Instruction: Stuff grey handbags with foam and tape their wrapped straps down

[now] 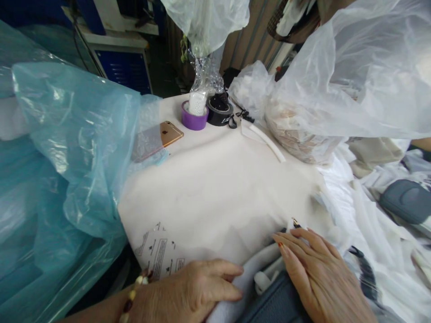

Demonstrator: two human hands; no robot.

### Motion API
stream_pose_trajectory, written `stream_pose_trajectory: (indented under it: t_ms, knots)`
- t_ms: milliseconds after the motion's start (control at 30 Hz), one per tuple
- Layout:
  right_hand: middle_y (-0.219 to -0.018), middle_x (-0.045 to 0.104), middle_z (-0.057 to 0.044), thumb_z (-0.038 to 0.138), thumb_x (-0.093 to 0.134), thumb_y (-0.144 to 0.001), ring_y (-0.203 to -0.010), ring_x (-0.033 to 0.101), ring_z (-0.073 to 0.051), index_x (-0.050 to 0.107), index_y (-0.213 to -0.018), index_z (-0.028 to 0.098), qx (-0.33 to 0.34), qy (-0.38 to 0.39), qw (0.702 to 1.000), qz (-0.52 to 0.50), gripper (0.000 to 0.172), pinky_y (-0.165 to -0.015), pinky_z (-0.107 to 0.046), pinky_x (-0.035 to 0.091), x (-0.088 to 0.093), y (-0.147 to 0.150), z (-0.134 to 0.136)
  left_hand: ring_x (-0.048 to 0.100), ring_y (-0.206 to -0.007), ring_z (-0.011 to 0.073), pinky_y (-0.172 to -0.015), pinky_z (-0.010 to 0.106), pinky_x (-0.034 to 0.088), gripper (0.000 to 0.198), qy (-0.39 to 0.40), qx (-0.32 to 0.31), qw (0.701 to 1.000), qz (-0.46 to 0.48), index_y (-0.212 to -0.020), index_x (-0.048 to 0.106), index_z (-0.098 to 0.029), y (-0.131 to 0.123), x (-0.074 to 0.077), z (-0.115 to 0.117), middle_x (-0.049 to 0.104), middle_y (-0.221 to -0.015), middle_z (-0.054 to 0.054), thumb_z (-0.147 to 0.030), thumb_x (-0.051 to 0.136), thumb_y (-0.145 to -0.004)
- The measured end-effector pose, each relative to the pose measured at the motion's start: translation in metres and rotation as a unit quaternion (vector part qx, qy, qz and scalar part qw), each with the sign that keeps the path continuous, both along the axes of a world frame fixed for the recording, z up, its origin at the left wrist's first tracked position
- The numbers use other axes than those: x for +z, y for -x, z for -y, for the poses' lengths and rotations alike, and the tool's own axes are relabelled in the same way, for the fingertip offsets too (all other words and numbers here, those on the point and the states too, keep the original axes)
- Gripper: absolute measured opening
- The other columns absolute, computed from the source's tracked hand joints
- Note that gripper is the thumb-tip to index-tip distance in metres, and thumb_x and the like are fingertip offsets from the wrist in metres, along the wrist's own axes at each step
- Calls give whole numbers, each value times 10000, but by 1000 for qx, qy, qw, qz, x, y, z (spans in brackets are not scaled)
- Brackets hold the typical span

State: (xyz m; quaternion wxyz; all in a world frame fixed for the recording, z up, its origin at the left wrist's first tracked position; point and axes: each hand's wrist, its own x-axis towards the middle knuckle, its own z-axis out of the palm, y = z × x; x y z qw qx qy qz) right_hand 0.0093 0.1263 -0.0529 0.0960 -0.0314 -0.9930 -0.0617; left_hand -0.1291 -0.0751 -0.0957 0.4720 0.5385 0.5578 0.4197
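While the visible edge of the blue-grey bag point(274, 301) slants up and rightward between the hands, the nearer right hand point(314, 271) lies over its right side, fingers almost straight, gripping nothing visible, and the half-curled left hand point(202, 287) meets the white wrapping point(248, 277), any pinch unclear.

Apple logo point(164, 132) on phone point(173, 133).

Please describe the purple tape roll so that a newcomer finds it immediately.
Go to the far end of the pale tabletop. Right of the gold phone sits the purple tape roll. Its colour separates it from the black roll on its right.
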Motion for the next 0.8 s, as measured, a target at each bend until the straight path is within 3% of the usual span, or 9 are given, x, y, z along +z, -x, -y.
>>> stream_pose_trajectory:
  t_ms: [133, 233, 400, 567, 800]
  knots:
    - [-947, 725, 1, 202, 266, -961, -940, 603, -202, 675, -948, 195, 5, 4, 1000, 13, 410, -842, -384, 435, 3, 0, -1, 594, -1025, 166, -897, 204, 432, 320, -95, -46, 993, -49, -1029, 654, -158, -1, -6, -14, 667, -1074, 116, -121, 359, -913]
    - [-931, 725, 12, 220, 263, -962, -940, 598, -201, 673, -924, 203, -15, 29, 999, 9, 412, -835, -388, 429, 1, 1, 0, 604, -802, 144, -737, 189, 446, 256, -94, -56, 990, -86, -857, 644, -167, -3, -9, -30, 687, -829, 66, -89, 401, -881]
    - [-924, 720, 20, 228, 285, -954, -956, 590, -198, 667, -921, 216, -49, 78, 996, 6, 384, -875, -402, 400, -2, 5, 4, 399, -535, 62, -509, 174, 280, 119, -19, 31, 999, -34, -685, 509, -184, -15, -20, -42, 442, -580, -72, -81, 553, -726]
    - [-911, 717, 6, 236, 282, -954, -966, 586, -203, 668, -883, 227, -64, 96, 993, 19, 392, -892, -413, 398, -3, 6, 4, 335, -501, 62, -457, 194, 217, 178, 82, 119, 989, 32, -589, 393, -180, -31, -22, -44, 377, -529, -77, -132, 527, -696]
    - [-953, 702, 32, 233, 313, -953, -1008, 552, -197, 662, -947, 234, -73, 128, 989, 25, 349, -939, -418, 353, -2, 1, 3, 379, -590, 84, -575, 195, 293, 199, -37, 76, 996, 0, -638, 408, -188, -25, -13, -32, 407, -631, -49, -154, 434, -832]
